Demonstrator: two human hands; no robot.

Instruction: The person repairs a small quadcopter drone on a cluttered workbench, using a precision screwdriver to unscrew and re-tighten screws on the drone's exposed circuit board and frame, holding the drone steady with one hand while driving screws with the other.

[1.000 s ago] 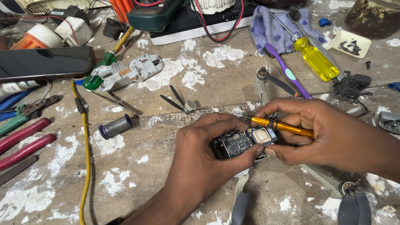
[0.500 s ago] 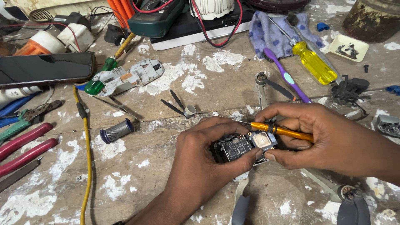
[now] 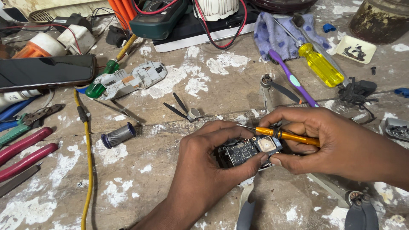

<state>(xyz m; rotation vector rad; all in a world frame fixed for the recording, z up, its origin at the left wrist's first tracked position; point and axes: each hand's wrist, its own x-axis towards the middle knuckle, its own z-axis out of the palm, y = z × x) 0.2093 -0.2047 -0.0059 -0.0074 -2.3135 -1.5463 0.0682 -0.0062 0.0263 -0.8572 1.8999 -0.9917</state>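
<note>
My left hand [image 3: 203,168] grips a small drone body with a bare dark circuit board [image 3: 241,152] on top, pressed to the workbench. My right hand [image 3: 336,142] holds a slim orange-handled screwdriver [image 3: 286,135] nearly flat, its thin tip pointing left over the board by my left fingertips. The right thumb rests beside a square grey chip [image 3: 266,144] on the board. Grey drone arms with propellers [image 3: 358,211] stick out below and above the hands.
On the paint-spattered wooden bench lie a black phone [image 3: 46,71], a white drone shell [image 3: 130,79], a solder spool [image 3: 118,135], tweezers [image 3: 181,110], red-handled pliers [image 3: 23,152], a yellow cable [image 3: 88,170], a yellow-handled screwdriver [image 3: 319,64], a purple tool [image 3: 292,80] and a multimeter [image 3: 158,19].
Both hands stay on the drone body; the screwdriver has barely shifted. The view has drifted slightly.
</note>
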